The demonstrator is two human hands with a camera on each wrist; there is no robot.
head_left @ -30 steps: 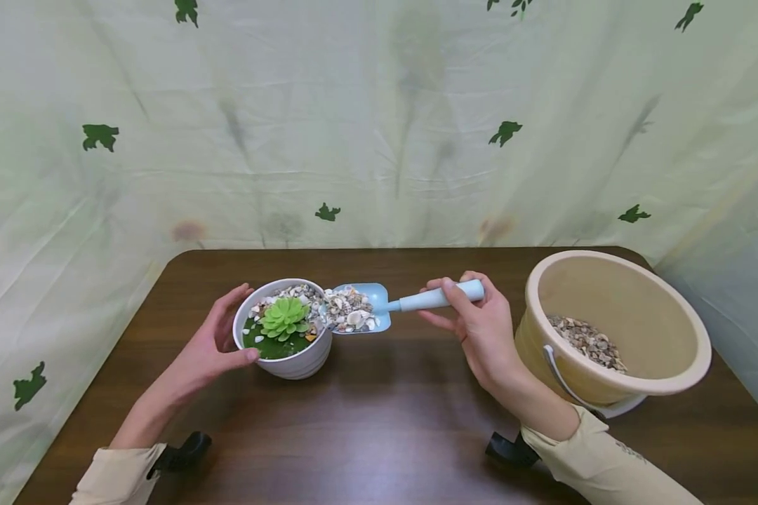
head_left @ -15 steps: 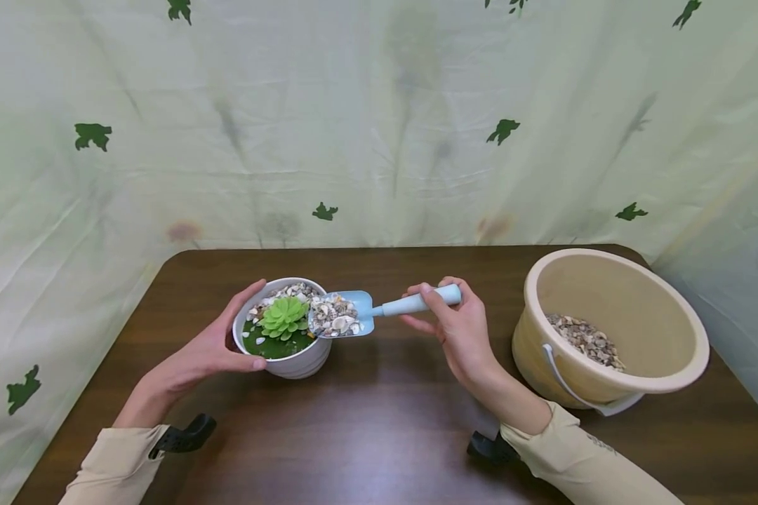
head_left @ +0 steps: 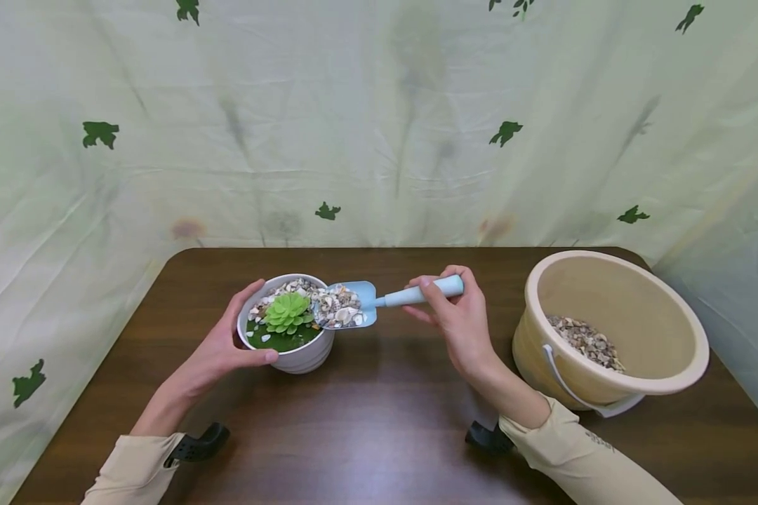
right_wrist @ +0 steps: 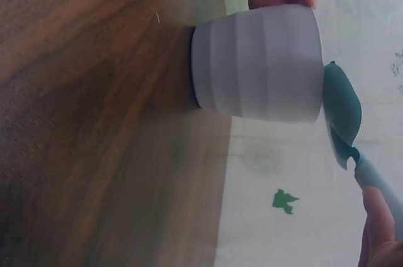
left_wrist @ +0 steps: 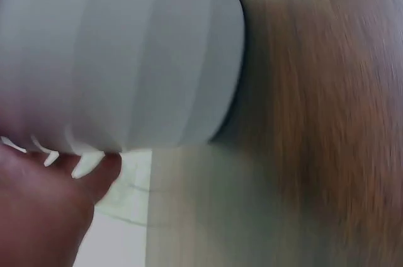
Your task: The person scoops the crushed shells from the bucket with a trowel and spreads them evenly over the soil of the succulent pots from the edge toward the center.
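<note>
A white ribbed flowerpot stands on the left part of the table, holding a green artificial succulent, green moss and pale shell gravel. My left hand grips its left side, thumb at the front near the rim, fingers behind. In the right wrist view the flowerpot's base meets the wood. My right hand holds a light blue hand trowel by its handle, nearly level. The blade carries a heap of shell gravel, and its tip overlaps the flowerpot's right rim. In the right wrist view the blade's underside shows beside the rim.
A large beige bucket with a pale handle stands at the right, shell gravel in its bottom. The brown table runs back to a pale curtain with green leaf prints. Black wrist mounts sit below both hands.
Over the second the trowel has moved left, its blade going from beside the flowerpot to over its rim. The flowerpot has shifted slightly away, and my left thumb has slid right along its front.
</note>
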